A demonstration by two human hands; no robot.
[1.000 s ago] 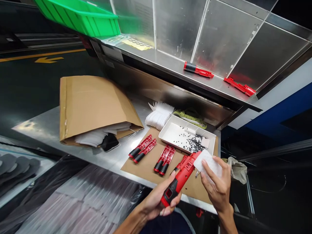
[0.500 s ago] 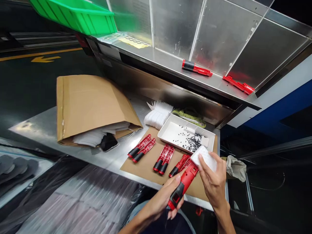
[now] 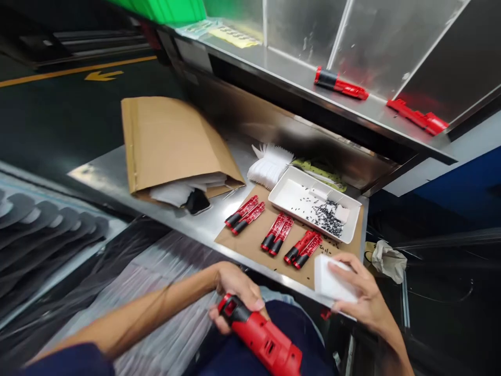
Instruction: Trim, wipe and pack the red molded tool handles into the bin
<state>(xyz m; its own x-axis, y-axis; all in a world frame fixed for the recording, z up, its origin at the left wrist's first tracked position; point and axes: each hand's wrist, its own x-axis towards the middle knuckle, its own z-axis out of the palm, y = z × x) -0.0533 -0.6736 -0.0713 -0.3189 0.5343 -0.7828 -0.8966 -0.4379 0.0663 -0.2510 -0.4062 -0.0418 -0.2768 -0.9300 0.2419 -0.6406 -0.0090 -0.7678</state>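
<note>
My left hand point(image 3: 235, 292) is shut around the black end of a red plastic tool housing point(image 3: 262, 334), which lies over my dark trousers point(image 3: 297, 334). My right hand point(image 3: 364, 287) grips a white melamine sponge point(image 3: 334, 279) above the near edge of a brown paper mat point(image 3: 250, 243), apart from the housing. Several red-and-black housings point(image 3: 303, 249) lie in pairs on the mat. Behind them stands a white tray point(image 3: 285, 193) holding many small black parts point(image 3: 329, 216).
Two red parts point(image 3: 340, 85) lie on a steel shelf point(image 3: 282, 65) above, below a green crate point(image 3: 164, 8). A cardboard envelope point(image 3: 172, 146) with white sheets, a phone point(image 3: 198, 202) and a white stack point(image 3: 270, 167) sit on the steel table point(image 3: 105, 175).
My left hand has swung down and left with the housing, from above the mat to over my lap. The sponge has moved apart from the housing, and the whole view has shifted.
</note>
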